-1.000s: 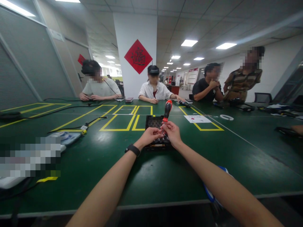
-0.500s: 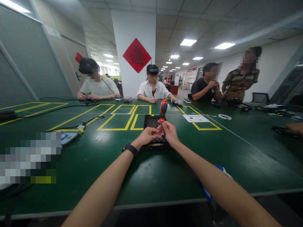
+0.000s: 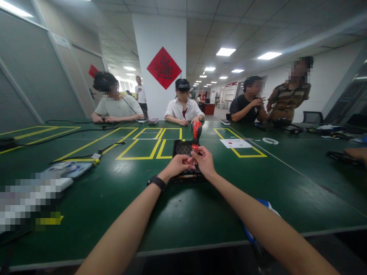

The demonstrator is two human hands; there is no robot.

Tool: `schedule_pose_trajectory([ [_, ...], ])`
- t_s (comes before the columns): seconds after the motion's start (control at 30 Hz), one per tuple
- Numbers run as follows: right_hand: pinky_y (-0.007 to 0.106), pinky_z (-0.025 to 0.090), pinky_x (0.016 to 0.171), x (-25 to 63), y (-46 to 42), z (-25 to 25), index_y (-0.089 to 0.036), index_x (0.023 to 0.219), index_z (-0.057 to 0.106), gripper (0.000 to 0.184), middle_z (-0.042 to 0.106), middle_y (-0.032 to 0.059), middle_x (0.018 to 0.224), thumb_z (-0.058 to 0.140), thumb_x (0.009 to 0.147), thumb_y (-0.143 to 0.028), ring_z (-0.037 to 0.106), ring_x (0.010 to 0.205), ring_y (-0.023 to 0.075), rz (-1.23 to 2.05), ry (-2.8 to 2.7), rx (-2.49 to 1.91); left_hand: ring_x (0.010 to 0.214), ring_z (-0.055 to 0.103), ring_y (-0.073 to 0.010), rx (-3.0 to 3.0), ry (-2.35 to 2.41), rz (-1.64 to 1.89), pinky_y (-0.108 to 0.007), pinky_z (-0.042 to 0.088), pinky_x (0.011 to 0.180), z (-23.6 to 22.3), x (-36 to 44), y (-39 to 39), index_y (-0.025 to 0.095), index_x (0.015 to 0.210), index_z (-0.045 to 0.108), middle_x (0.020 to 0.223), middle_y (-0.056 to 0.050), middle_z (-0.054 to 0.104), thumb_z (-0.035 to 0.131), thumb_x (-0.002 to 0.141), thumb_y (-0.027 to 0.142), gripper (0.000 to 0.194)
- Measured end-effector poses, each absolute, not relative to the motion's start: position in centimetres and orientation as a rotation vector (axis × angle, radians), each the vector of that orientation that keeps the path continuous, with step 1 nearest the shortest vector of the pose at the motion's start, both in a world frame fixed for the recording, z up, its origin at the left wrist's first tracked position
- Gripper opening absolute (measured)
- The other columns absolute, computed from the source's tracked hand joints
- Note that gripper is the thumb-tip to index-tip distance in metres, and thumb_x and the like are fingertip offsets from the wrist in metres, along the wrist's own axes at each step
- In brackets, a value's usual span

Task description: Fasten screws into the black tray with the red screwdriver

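Two bare forearms reach in from the bottom edge, no sleeves in view. The left hand (image 3: 178,165) has a black band (image 3: 156,181) strapped around its wrist; the right hand (image 3: 204,161) and its wrist carry nothing.

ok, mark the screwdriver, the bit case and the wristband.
screwdriver (image 3: 196,131), head view, on the red-black handle.
bit case (image 3: 181,147), head view, on its far left part.
wristband (image 3: 156,182), head view, on the black strap.

screwdriver (image 3: 196,131): red-black | table (image 3: 114,191): green, yellow lines
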State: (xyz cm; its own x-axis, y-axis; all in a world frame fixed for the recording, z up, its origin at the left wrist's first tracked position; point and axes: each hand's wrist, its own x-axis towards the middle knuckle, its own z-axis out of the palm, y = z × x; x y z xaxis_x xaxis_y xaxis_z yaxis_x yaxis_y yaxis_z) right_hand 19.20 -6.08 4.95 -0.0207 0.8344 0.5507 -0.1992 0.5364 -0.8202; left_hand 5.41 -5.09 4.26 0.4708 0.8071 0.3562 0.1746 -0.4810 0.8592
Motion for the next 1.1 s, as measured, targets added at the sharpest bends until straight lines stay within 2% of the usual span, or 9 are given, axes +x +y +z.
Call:
schedule_pose_trajectory([
  [0.13,0.019,0.044,0.041,19.24,-6.0,4.94,-0.017,0.083,0.05,0.028,0.058,-0.0012,0.069,0.061,0.067,-0.038,0.056,0.049,0.0085,0.952,-1.369,-0.61,0.05,0.042,-0.0053,1.959,0.802,1.009,-0.018,0.032,0.051,4.47,5.45,-5.24,0.01,0.061,0.054,0.056,0.005,0.05,0.068,0.057,0.034,0.028],
  [0.27,0.018,0.042,0.041,19.51,-5.92,4.98,-0.016,0.092,0.053,0.032,0.059,0.0013,0.07,0.049,0.075,-0.043,0.055,0.052,0.0086,0.991,-1.41,-0.599,0.053,0.046,-0.0067,1.946,0.757,0.974,-0.019,0.036,0.054,4.22,5.3,-5.13,0.009,0.067,0.059,0.058,0.002,0.055,0.065,0.062,0.033,0.026],
  [0.47,0.017,0.038,0.037,19.65,-5.91,4.98,-0.016,0.09,0.057,0.033,0.06,0.0009,0.071,0.049,0.075,-0.044,0.044,0.04,0.0038,0.976,-1.457,-0.649,0.061,0.055,-0.0113,1.926,0.739,0.961,-0.023,0.042,0.062,4.07,5.19,-5.01,0.009,0.074,0.063,0.068,-0.003,0.063,0.063,0.064,0.034,0.026],
  [0.7,0.016,0.038,0.037,19.48,-5.66,4.67,-0.017,0.081,0.049,0.027,0.057,-0.0025,0.062,0.053,0.073,-0.042,0.046,0.039,0.0043,0.917,-1.377,-0.643,0.059,0.056,-0.0121,1.913,0.826,1.0,-0.023,0.043,0.059,4.1,5.36,-4.98,0.009,0.074,0.064,0.067,-0.005,0.064,0.065,0.061,0.035,0.029],
  [0.83,0.016,0.04,0.037,19.38,-5.81,4.69,-0.019,0.079,0.044,0.028,0.055,-0.0041,0.061,0.058,0.069,-0.041,0.053,0.044,0.0069,0.938,-1.366,-0.618,0.057,0.053,-0.0105,1.921,0.822,0.997,-0.022,0.041,0.056,4.14,5.42,-5.13,0.009,0.073,0.062,0.063,-0.003,0.061,0.065,0.061,0.034,0.029],
  [1.0,0.018,0.044,0.04,19.38,-5.86,4.83,-0.017,0.084,0.048,0.028,0.059,-0.0002,0.068,0.055,0.071,-0.042,0.057,0.051,0.0094,1.005,-1.38,-0.6,0.056,0.05,-0.0087,1.934,0.795,1.019,-0.02,0.038,0.056,4.27,5.45,-5.25,0.008,0.064,0.058,0.061,0.001,0.057,0.064,0.062,0.036,0.028],
  [1.1,0.018,0.044,0.042,19.51,-5.84,4.89,-0.016,0.09,0.053,0.031,0.061,0.0026,0.07,0.05,0.075,-0.043,0.057,0.056,0.0097,1.042,-1.414,-0.579,0.061,0.051,-0.0092,1.953,0.756,1.007,-0.02,0.039,0.059,4.29,5.32,-5.14,0.008,0.067,0.06,0.066,0.0,0.059,0.061,0.065,0.036,0.029],
])
